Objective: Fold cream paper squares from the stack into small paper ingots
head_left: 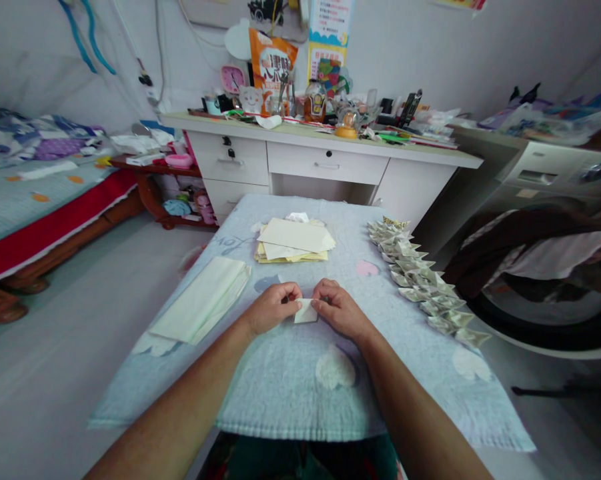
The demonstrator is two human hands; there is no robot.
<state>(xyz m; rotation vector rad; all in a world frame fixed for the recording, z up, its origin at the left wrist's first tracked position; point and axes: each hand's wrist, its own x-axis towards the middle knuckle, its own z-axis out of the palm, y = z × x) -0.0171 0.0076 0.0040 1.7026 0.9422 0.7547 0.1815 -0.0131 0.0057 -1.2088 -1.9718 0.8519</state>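
Observation:
Between my two hands, over the middle of the cloth-covered table, is a small folded piece of pale paper point(306, 312). My left hand point(276, 307) pinches its left upper corner between thumb and fingers. At the opposite corner my right hand point(341, 308) pinches it the same way. Beyond the hands lies a stack of cream and yellowish paper sheets point(295, 240). A thicker pile of pale folded paper point(200, 300) rests to the left. Along the right side, several pointed folded-paper pieces point(423, 280) stand in rows.
A blue patterned cloth point(290, 400) covers the table. Behind it stands a white desk point(325, 163) crowded with jars, a pink clock point(233, 79) and an orange snack bag point(273, 67). A washing machine point(560, 173) with clothes in its open door is at right, a bed point(45, 180) at left.

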